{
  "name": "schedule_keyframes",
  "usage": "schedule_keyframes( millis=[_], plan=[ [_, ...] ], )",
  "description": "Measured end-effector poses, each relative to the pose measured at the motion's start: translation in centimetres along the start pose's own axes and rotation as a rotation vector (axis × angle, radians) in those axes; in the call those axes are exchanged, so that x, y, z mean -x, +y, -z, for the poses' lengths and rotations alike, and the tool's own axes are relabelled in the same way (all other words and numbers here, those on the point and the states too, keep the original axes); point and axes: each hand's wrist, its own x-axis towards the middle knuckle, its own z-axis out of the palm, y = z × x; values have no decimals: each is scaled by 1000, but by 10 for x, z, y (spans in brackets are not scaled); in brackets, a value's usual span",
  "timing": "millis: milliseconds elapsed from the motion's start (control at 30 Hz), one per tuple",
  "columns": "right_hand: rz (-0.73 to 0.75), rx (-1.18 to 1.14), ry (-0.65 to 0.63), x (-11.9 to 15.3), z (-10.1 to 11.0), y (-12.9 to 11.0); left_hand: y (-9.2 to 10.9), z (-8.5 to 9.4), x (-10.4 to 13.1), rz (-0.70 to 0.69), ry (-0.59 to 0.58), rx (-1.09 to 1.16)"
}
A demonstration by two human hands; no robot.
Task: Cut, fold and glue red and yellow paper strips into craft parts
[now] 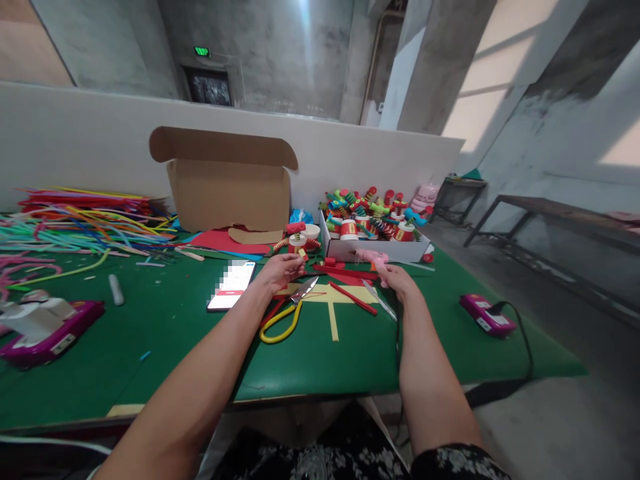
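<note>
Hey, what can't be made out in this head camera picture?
In the head view:
Phone: screen's left part, masked by pixel blocks.
Pink glue gun: handle, hidden by the right hand.
Pipe cleaner pile: left end, cut off by the picture's edge.
Red cup labels: print too small to read.

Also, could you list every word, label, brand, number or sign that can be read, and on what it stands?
None can be read.
Green sign: lit characters, too blurred.
Phone: screen text too small, partly pixelated.
Left power strip and right power strip: labels too small.
Cup in white box: label too blurred.
</note>
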Motion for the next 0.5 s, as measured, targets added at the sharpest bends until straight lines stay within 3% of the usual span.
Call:
schedule_keyframes(
  millis=[167, 500],
  plan=[
    [-134, 372, 155, -10, 5, 8, 2, -1, 2, 13, 1, -16],
    [-135, 690, 165, -3, 7, 2, 0, -1, -1, 18, 11, -19]
  ],
)
